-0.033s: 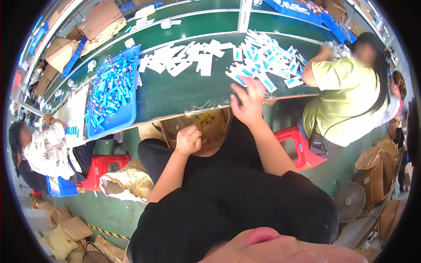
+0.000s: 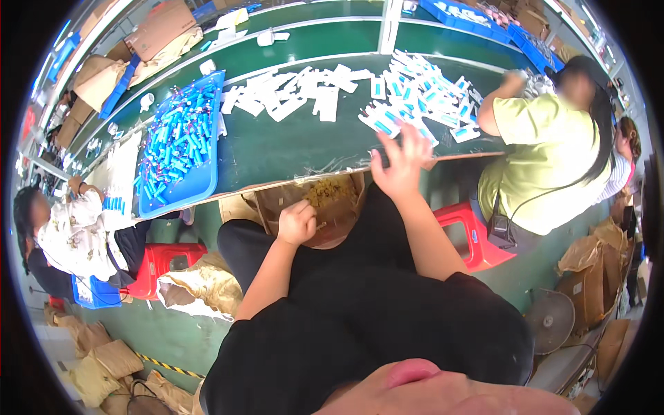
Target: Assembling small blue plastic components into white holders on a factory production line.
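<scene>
Nearest the body, the left hand (image 2: 297, 222) is resting curled, its contents hidden; beyond it, the right hand (image 2: 402, 166) is holding its fingers spread, seemingly empty. Just past those fingertips, white pieces with blue inserts (image 2: 417, 99) are lying heaped, apparently filled. Leftward, plain white pieces (image 2: 328, 105) are lying seemingly unfilled; a blue tray (image 2: 185, 192) is holding many blue cylinders (image 2: 181, 133).

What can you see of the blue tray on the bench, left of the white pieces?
The tray is blue, shallow, round-cornered and looks like plastic. It rests on the green bench, its near end at the front edge. A jumbled heap of blue cylinders fills most of it, leaving the near end partly bare. The left hand and right hand are both clear of it.
</scene>
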`<state>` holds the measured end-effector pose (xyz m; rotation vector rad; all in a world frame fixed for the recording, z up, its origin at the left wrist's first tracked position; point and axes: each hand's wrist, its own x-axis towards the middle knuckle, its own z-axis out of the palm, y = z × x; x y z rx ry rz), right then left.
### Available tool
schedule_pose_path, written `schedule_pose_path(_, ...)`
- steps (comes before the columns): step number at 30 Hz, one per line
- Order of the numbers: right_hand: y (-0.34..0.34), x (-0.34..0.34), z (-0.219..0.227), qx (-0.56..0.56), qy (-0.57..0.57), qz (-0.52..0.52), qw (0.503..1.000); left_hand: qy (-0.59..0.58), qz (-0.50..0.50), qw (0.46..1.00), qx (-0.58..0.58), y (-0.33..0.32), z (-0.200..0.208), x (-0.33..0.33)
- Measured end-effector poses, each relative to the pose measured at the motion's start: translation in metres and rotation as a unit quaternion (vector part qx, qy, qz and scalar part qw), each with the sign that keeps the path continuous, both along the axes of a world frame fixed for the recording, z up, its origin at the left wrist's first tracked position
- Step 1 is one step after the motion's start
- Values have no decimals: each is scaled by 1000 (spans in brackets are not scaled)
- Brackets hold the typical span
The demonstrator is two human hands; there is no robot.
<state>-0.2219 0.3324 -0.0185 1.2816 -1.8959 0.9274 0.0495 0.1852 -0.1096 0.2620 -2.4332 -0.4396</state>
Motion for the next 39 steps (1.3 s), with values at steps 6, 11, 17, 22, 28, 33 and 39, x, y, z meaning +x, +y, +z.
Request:
schedule_pose_path(6,-14,-4,41,202,-202,-236,929,-48,226,951,206,-43,-94,6)
schedule_pose_path(11,-20,-38,29,276,-225,-229,906,11,254,941,226,-49,-104,-1)
schedule_pose_path(17,-23,-78,29,312,-231,-208,898,-262,292,880,266,-63,-116,3)
schedule_pose_path(22,-22,-83,10,236,-83,-218,943,-331,325,873,149,-42,-98,-4)
schedule_pose_path(28,-7,-98,-2,86,39,-48,994,-303,138,926,178,-14,-3,-2)
schedule_pose_path(33,-18,-77,10,87,55,-15,995,64,-197,938,276,-7,96,4)
schedule_pose_path(39,-17,-76,13,82,43,-13,996,78,190,977,60,-111,154,-51)
